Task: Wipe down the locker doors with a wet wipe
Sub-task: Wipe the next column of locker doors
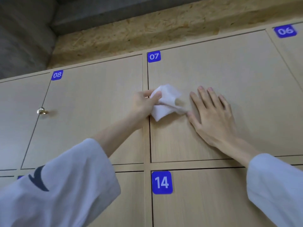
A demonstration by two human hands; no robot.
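A wall of light wooden locker doors fills the view. Door 07 point(229, 76) is the one under both hands. My left hand point(144, 102) pinches a crumpled white wet wipe point(165, 102) against the left part of door 07, close to the seam with door 08 point(91, 112). The wipe seems to cover the door's knob, of which a small brass tip shows. My right hand point(211, 115) lies flat on door 07 with fingers straight and spread, its thumb touching the wipe's right corner.
Door 14 point(213, 202) is below door 07, and door 06 point(293, 51) is at the far right. A brass knob point(41, 110) sticks out left of door 08. Chipboard panel and grey concrete run above the lockers.
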